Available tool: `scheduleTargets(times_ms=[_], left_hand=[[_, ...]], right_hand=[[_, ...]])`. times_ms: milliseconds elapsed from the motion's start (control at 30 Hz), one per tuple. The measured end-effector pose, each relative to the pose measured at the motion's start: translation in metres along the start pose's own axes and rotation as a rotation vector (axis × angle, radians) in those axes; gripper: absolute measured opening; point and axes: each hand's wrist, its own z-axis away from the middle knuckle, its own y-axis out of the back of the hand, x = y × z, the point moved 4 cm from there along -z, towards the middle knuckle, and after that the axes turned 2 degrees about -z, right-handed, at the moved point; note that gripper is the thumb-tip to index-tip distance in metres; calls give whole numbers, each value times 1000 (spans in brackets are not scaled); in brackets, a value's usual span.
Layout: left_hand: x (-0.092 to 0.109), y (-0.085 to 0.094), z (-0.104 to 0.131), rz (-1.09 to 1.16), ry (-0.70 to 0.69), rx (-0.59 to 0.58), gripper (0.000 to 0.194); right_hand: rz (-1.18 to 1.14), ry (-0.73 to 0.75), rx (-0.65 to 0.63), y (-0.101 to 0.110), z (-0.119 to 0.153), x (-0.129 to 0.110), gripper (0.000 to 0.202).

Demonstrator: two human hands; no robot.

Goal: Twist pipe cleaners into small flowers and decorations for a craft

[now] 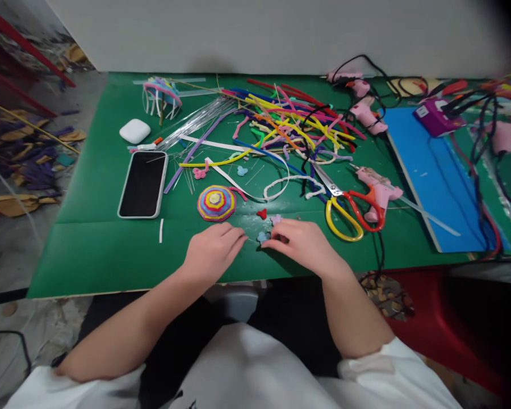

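Note:
My left hand (215,250) has its fingertips pinched together just above the green table, in front of a rainbow-ringed pipe-cleaner dome (216,203). A faint thin strand (250,239) runs from that pinch towards a small light-blue pipe-cleaner shape (262,237). The thumb and fingers of my right hand (302,243) close on this blue shape. Right by those fingers lies a small lilac shape (276,219), partly covered by the hand. A small red shape (262,213) rests a little farther back. Beyond them are a pink shape (200,171) and another light-blue one (242,170).
Scissors (343,204) and a pink glue gun (377,190) lie to the right, near a blue board (434,176) with a purple power adapter (440,116). Pipe cleaners (289,122) heap at the back. A phone (142,184) and white case (135,131) are left.

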Motion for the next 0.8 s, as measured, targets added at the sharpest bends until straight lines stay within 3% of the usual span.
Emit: scheduleTargets(times_ms=[200,433,567,800], left_hand=[[-3,0,-4,24,9,-45,20],[15,-12,-9,29,-23,-111,23],[15,-17,-10,16,-8,-152,24],[16,-19,-11,41,-10,-119,24]], right_hand=[[-225,-10,54,17,4,16,20],[-208,79,-64,0,-1,9,21],[-197,80,-69,-6,-3,8,17],[-217,63,-56,-6,-4,9,14]])
